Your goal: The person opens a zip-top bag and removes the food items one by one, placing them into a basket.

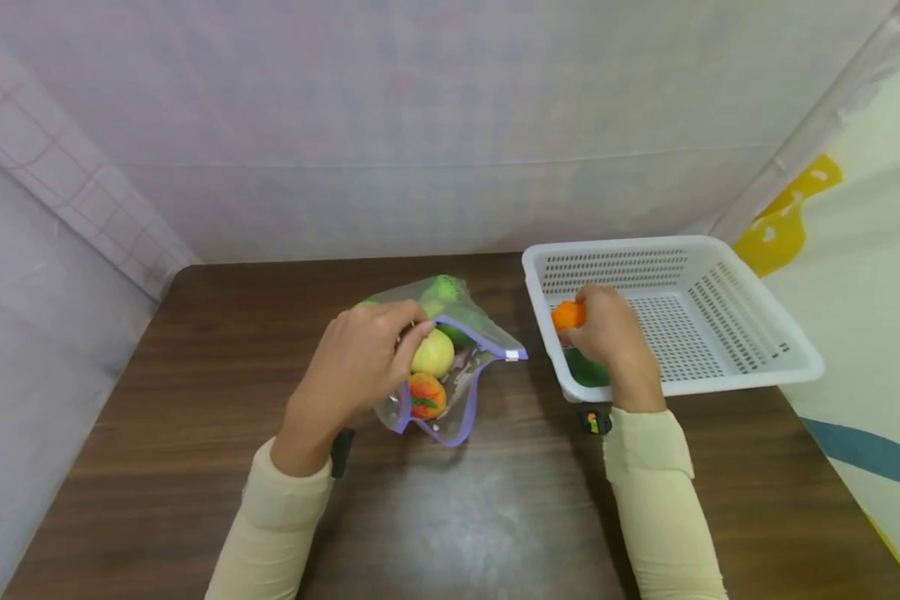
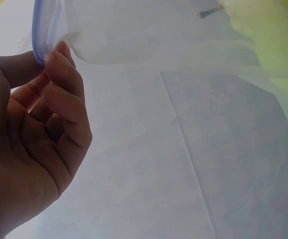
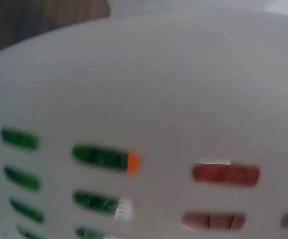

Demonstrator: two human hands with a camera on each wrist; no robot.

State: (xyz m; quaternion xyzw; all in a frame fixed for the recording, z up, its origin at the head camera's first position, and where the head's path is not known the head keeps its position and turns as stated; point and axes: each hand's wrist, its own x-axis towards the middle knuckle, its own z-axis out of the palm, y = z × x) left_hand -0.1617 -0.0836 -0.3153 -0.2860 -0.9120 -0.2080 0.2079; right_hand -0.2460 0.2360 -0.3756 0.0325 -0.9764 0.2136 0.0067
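My left hand (image 1: 356,358) pinches the purple-edged rim of a clear zip bag (image 1: 487,333) between thumb and fingers. Its mouth gapes toward me. Inside lie a pale yellow round fruit (image 1: 432,353), an orange-red fruit with a green leaf mark (image 1: 426,397) and a bright green fruit (image 1: 444,290). The left wrist view shows a green fruit with a stem (image 2: 263,50) through the film. Reaching into a white basket (image 1: 765,333), my right hand (image 1: 607,329) grips a bright orange piece of produce (image 1: 567,316), partly hidden by the fingers. Below it lies a dark green vegetable (image 1: 587,368).
The slotted basket wall (image 3: 149,84) fills the right wrist view, with green and orange showing through. Both bag and basket rest on a dark wooden table (image 1: 217,358). A pale curtain (image 1: 420,200) hangs behind the table.
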